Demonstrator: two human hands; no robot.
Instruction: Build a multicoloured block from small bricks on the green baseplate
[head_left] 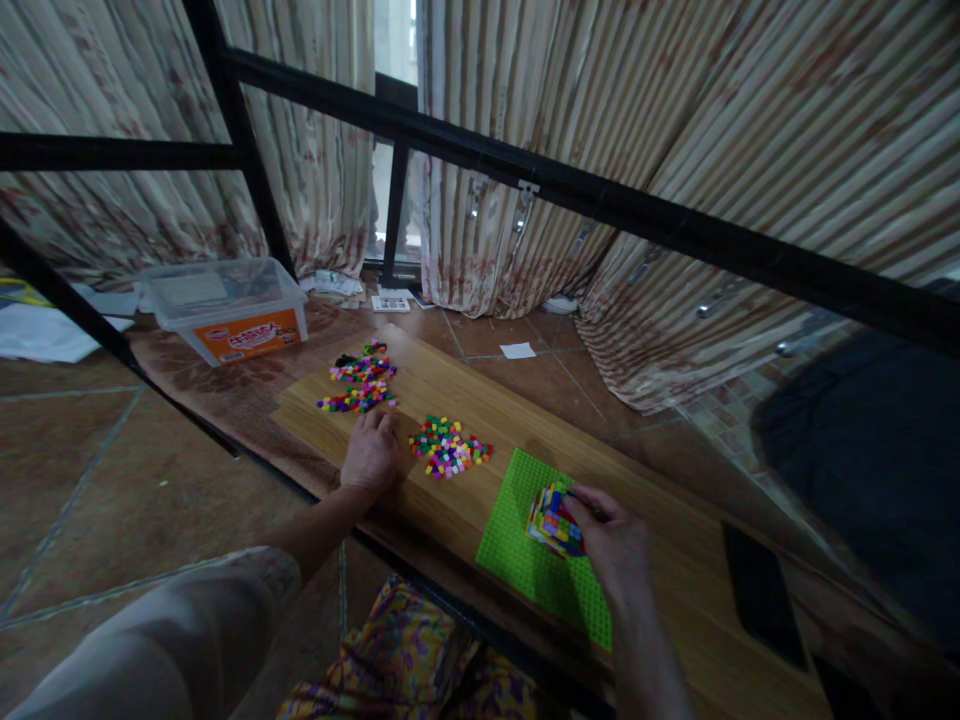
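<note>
Two bare hands are busy over the long wooden bench (480,395), and from where I stand the bright colours catch my eye first. The right hand (619,540) reaches in over the green studded baseplate (506,540), its fingertips touching the right-hand side of a layered stack of bricks (551,520) in mixed colours. That stack sits on the baseplate, towards its middle; whether the right grip pinches a brick or only rests there, I can't tell. The left hand (373,452) is farther along, fingers curled in and down towards the bench, and I can't make out whether that grip has anything in it. Just beyond its fingers lies a heap of tiny bricks (362,382) spread in two clumps, while a looser scatter of bricks (450,447) lies between the left hand and the baseplate. Near the other end of the bench is a dark flat slab (763,595). Past the heap stands a clear plastic box (225,305) with an orange label (247,337). Black bars (570,170) cross in front of striped curtains (510,80), and a white slip of paper (517,351) lies on the tiled floor (67,470)
</note>
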